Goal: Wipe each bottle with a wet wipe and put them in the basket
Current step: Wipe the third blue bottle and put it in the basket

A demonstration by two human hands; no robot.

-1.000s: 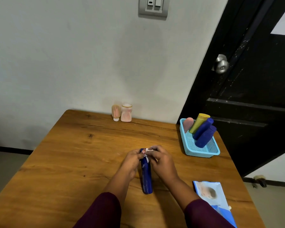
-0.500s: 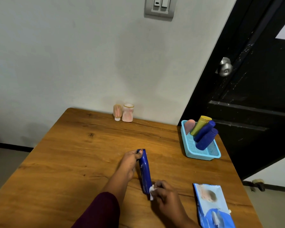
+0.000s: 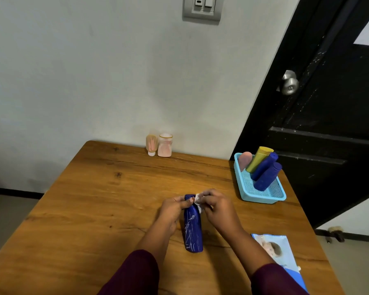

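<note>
Gripping the blue bottle (image 3: 193, 231) by its top, the left hand (image 3: 172, 209) meets the right hand (image 3: 218, 206), which pinches a wet wipe (image 3: 198, 200) against it; the bottle's white print is illegible.

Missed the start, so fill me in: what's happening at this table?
A person is wiping a dark blue plastic bottle: the left hand grips its cap end while the right hand pinches a white wet wipe against it. Four bottles already sit in the light blue plastic basket, two small pinkish bottles wait by the wall, and the blue wipe pack lies at the person's right.
</note>
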